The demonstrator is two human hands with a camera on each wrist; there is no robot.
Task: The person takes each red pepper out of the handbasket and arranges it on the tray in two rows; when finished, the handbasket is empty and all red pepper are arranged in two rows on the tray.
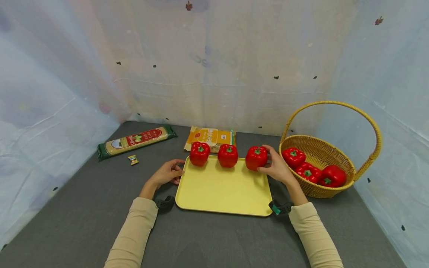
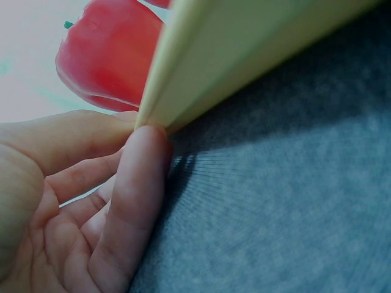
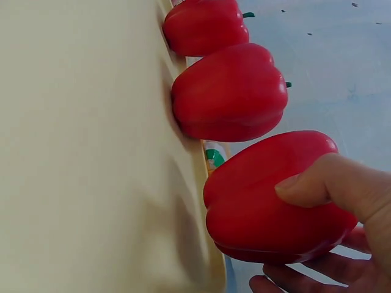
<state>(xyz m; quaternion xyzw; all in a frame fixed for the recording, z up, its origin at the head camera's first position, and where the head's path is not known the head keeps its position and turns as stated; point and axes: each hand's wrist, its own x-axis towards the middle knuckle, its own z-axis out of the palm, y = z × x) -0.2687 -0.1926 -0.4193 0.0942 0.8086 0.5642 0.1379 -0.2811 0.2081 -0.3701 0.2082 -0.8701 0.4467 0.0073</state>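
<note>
My right hand (image 1: 276, 165) grips a red bell pepper (image 1: 256, 158) at the far right corner of the yellow tray (image 1: 224, 193). In the right wrist view the thumb lies along the side of this pepper (image 3: 269, 201), with fingers beneath; its shadow falls on the tray, but contact is unclear. Two more bell peppers, one in the middle (image 1: 228, 155) and one at the left (image 1: 199, 153), stand upright in a row along the tray's far edge. At the tray's left edge my left hand (image 1: 166, 173) pinches the rim (image 2: 153, 116) between thumb and finger.
A wicker basket (image 1: 320, 191) with a tall handle stands at the right, holding three red bell peppers (image 1: 308, 172). Behind the tray lies an orange food packet (image 1: 211, 136). A long green package (image 1: 137, 140) and a small yellow wrapped piece (image 1: 133, 160) lie at the left.
</note>
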